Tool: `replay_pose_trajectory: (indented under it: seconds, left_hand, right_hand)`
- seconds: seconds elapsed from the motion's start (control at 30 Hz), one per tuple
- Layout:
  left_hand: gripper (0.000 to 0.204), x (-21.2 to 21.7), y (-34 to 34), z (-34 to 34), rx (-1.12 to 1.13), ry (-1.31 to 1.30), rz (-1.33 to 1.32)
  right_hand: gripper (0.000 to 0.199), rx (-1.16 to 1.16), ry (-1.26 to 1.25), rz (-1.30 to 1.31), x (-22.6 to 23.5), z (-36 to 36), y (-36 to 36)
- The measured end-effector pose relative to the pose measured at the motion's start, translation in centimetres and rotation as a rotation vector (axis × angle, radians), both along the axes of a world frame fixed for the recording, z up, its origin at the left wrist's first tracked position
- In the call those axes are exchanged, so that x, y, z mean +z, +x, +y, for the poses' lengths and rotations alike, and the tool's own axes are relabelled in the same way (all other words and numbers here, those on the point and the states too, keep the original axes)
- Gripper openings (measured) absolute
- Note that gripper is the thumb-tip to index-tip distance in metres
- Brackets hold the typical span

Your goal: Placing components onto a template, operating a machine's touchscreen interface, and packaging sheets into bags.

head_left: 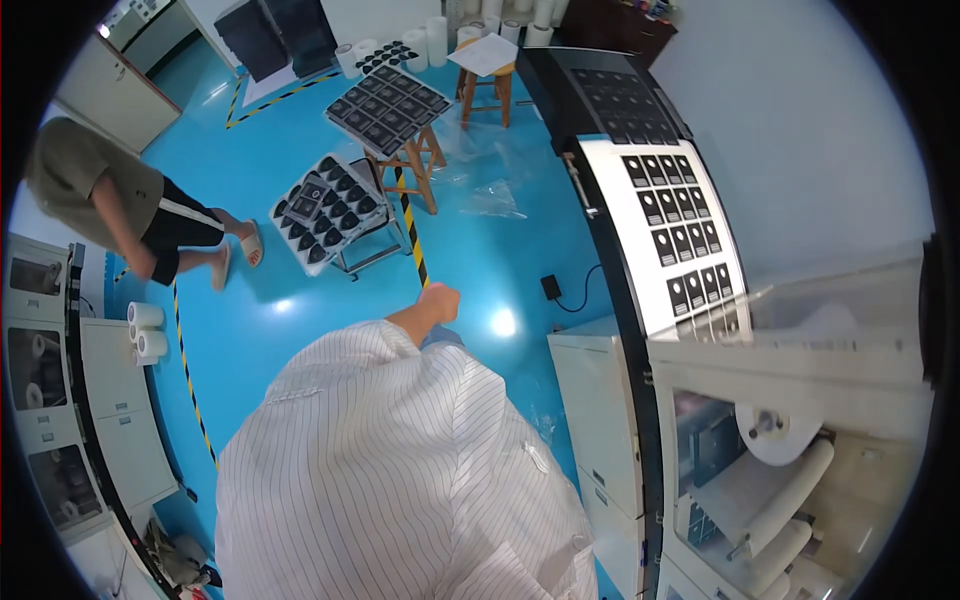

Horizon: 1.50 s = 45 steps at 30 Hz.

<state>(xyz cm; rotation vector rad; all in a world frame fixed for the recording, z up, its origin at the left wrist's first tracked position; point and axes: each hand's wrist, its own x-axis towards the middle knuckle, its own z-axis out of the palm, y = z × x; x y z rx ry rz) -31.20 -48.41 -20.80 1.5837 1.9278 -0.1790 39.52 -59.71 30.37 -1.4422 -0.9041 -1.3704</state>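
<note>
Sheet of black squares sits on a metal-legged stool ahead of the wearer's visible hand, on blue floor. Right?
Not quite: the stool's legs are wooden, not metal, per the head view. The rest holds: the sheet of black squares sits on that wooden stool, ahead of the visible hand, on blue floor.

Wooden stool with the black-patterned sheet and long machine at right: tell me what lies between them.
Crumpled clear plastic on the blue floor; the head view shows it.
</note>
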Motion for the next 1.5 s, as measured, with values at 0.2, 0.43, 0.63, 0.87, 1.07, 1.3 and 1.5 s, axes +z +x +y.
replay_pose_trajectory:
  seconds: [0.2, 0.43, 0.63, 0.87, 1.07, 1.3, 1.5]
  left_hand:
    - [0.025, 2.8, -17.1, 6.0, 0.659, 0.29, 0.053]
    - [0.024, 1.8, -34.9, 9.7, 0.978, 0.519, 0.087]
    - [0.034, -0.6, -39.9, 11.8, 0.584, 0.454, 0.223]
    - [0.024, -1.7, -42.8, 12.6, 0.271, 0.356, 0.222]
    - [0.023, -0.4, -45.0, 14.1, 0.099, 0.301, 0.172]
    - [0.029, 13.0, -43.9, 19.0, 0.12, 0.734, -0.086]
    - [0.027, 23.4, -36.1, 26.7, 0.069, 0.749, -0.391]
  right_hand:
    - [0.043, 0.37, -0.415, 0.222, -10.8, 10.5, -21.3]
    - [0.037, 0.757, -0.926, 0.243, -12.7, 24.2, -47.2]
    - [0.038, 1.151, -1.319, 0.348, -17.5, 29.5, -58.5]
    - [0.044, 1.246, -1.633, 0.275, -20.6, 34.2, -65.8]
    - [0.049, 1.381, -1.738, 0.465, -24.1, 39.4, -70.5]
    - [0.041, 1.549, -2.147, 0.994, -29.2, 44.1, -79.8]
    - [0.105, 1.227, -2.354, 2.21, -31.9, 52.3, -92.5]
